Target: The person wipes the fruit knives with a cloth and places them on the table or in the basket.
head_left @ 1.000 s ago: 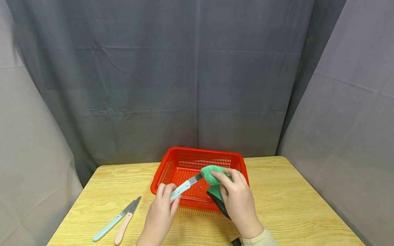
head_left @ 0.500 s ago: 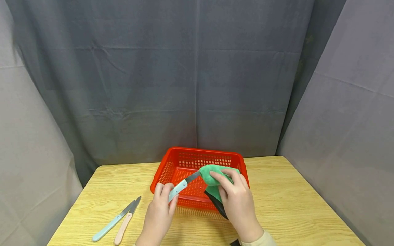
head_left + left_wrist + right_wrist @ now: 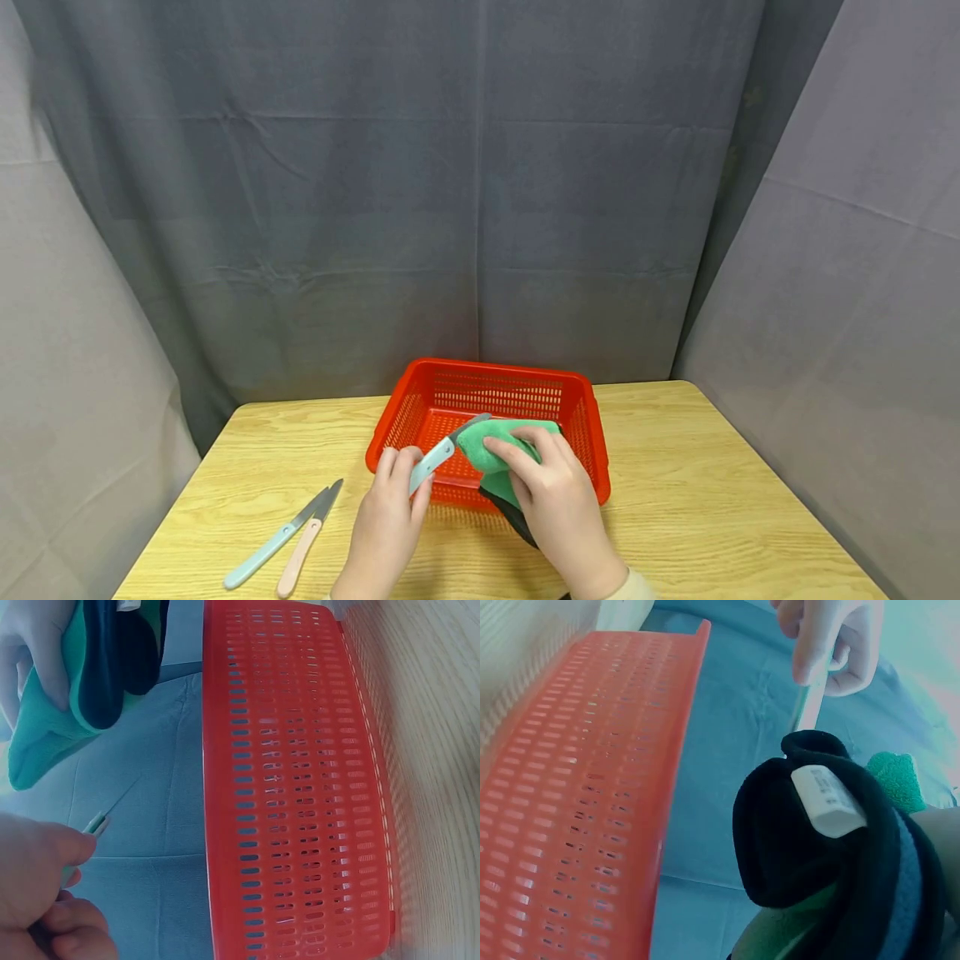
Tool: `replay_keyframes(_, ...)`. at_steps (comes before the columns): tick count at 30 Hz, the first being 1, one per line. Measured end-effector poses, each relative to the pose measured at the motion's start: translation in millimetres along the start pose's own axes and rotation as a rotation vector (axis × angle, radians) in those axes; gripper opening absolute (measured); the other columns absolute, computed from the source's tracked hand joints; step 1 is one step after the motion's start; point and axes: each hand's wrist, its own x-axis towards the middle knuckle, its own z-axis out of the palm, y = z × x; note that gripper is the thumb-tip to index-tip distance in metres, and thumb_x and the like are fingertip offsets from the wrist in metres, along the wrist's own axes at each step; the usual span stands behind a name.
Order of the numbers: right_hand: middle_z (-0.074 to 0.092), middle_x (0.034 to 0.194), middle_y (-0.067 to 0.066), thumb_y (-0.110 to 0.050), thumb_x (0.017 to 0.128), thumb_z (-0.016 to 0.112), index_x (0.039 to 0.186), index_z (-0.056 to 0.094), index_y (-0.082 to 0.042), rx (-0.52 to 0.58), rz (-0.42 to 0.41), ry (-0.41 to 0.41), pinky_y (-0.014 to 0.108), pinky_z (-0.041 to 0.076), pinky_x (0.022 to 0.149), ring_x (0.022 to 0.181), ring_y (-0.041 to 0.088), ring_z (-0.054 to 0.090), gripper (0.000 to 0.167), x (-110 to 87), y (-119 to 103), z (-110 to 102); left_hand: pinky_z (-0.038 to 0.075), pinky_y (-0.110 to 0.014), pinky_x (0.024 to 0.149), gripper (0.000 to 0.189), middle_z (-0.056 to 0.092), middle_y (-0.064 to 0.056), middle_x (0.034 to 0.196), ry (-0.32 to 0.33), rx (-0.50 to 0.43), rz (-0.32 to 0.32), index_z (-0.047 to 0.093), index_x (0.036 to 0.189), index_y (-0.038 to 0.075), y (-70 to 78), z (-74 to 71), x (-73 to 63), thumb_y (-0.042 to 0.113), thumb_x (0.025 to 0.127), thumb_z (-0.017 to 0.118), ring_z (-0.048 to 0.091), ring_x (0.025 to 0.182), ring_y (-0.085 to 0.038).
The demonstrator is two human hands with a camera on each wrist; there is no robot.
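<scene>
My left hand (image 3: 382, 525) grips the light blue handle of a knife (image 3: 432, 463), its blade pointing up and right over the basket. In my right hand (image 3: 562, 508) is a bunched green cloth (image 3: 491, 442) with a black edging. The cloth overlaps part of the blade in the head view, and the tip shows past it. From the left wrist, the knife (image 3: 97, 823) is seen nearly edge-on, with a gap between it and the cloth (image 3: 56, 742). A white label (image 3: 829, 801) hangs from the cloth's black side in the right wrist view.
Beneath both hands stands a red perforated plastic basket (image 3: 495, 367) on the wooden table (image 3: 697, 500). Left of it lie two more knives, one with a light blue handle (image 3: 258, 560) and one with a pink handle (image 3: 300, 558), blades close together. Grey curtains (image 3: 360, 208) surround the table.
The right hand and cloth have moved left and slightly down. The blade's front end, earlier covered by the cloth, now shows past it. The left hand has shifted slightly left with the knife.
</scene>
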Motion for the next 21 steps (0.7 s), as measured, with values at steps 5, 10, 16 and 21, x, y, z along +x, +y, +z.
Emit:
replay_keyframes(5,0.067,0.112,0.005,0.006,0.074,0.087,0.117,0.077,-0.025,0.003,-0.026,0.006,0.036,0.06,0.075,0.096,0.023,0.065,0.055,-1.4,0.3,5.6,0.04,-0.021,0.052,0.029,0.049,0.002,0.087,0.009,0.005,0.029,0.06,0.111,0.008,0.1,-0.1,0.7,0.008,0.089,0.078,0.042,0.065,-0.007)
replay_keyframes(10,0.067,0.113,0.004,0.004,0.077,0.086,0.118,0.077,-0.026,0.005,0.001,-0.024,0.035,0.059,0.076,0.098,0.022,0.064,0.051,-3.0,2.2,8.1,0.041,-0.021,0.053,0.028,0.053,0.002,0.089,-0.006,0.003,0.04,0.061,0.112,0.007,0.9,-0.3,0.6,0.01,0.09,0.078,0.043,0.065,-0.007)
replay_keyframes(16,0.067,0.112,0.004,0.006,0.073,0.088,0.117,0.077,-0.025,0.003,-0.021,-0.004,0.034,0.06,0.075,0.098,0.022,0.064,0.056,-3.8,4.9,12.3,0.042,-0.021,0.054,0.027,0.055,0.002,0.089,-0.021,0.004,0.043,0.06,0.112,0.008,1.3,-0.3,0.4,0.012,0.091,0.077,0.044,0.065,-0.006)
replay_keyframes(21,0.067,0.112,0.005,0.008,0.072,0.088,0.117,0.077,-0.024,0.011,-0.028,0.012,0.034,0.059,0.074,0.096,0.023,0.065,0.056,-5.2,9.4,15.6,0.041,-0.02,0.054,0.028,0.051,0.005,0.086,-0.029,-0.022,0.101,0.061,0.113,0.007,2.4,-1.2,-0.2,0.012,0.091,0.078,0.041,0.064,-0.004)
